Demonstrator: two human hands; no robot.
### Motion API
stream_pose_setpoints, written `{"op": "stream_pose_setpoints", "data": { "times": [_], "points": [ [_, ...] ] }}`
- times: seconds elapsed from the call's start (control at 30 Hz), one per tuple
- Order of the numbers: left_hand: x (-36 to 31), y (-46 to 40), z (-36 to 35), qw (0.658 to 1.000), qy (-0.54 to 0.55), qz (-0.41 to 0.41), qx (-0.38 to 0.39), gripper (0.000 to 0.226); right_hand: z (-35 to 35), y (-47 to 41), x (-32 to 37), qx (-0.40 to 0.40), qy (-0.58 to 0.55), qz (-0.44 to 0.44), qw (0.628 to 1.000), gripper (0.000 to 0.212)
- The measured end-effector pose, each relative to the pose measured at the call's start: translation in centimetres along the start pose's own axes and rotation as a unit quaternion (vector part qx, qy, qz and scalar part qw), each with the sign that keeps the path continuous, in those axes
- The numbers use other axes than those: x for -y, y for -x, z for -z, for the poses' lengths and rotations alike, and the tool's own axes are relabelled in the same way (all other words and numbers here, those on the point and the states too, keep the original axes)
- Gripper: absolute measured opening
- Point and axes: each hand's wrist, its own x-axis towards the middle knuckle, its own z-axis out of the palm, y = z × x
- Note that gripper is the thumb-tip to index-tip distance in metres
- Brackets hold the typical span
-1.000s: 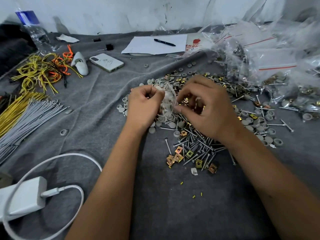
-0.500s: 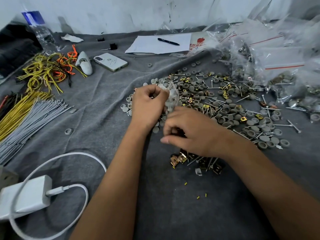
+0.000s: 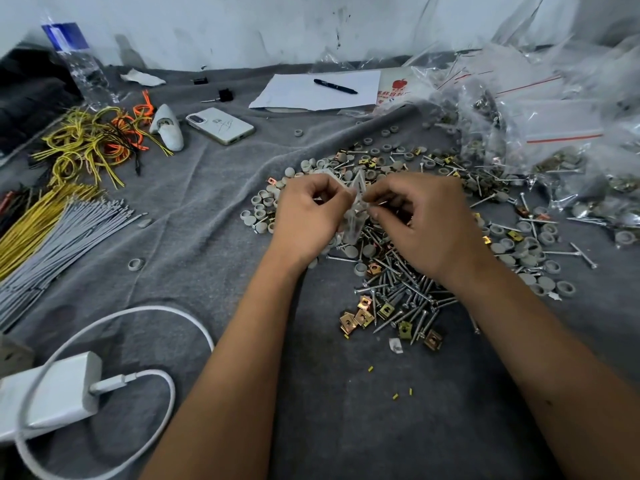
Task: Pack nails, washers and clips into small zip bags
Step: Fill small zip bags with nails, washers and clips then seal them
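Grey cloth (image 3: 194,209) covers the whole table, and a marked white wall stands behind it. Near the middle, the left hand (image 3: 306,220) pinches one side of a small clear plastic zip bag (image 3: 354,216), with its fingers curled round the edge. It holds the bag up so the mouth faces up and things can drop in. The right hand (image 3: 420,223) is just beside the bag mouth, fingers curled, pinching what looks like a thin silver nail. I think it is about to slip that into the bag. What is already inside the bag is too hard to see.

Both hands work right above the loose pile, so each piece is a short reach away. Silver metal nails (image 3: 398,289) lie in a heap under the right wrist. Round grey plastic washers (image 3: 526,251) are spread on both sides of the hands. Small square gold metal clips (image 3: 360,317) sit at the near edge of the pile.

On the far right is a heap of clear zip bags with red strips (image 3: 554,133). Some of them hold washers, nails and clips, so they look packed and put aside. Many loose pieces are left, so I think there is a lot more to pack.
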Motion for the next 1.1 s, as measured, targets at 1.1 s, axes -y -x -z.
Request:
{"op": "stream_pose_setpoints", "data": {
  "times": [1.1],
  "points": [
    [-0.1, -0.1, -0.1, 0.993, 0.101, 0.045, -0.038, 0.033, 2.5, -0.1, -0.8, 0.37, -0.015, -0.013, 0.929, 0.024]
  ]
}}
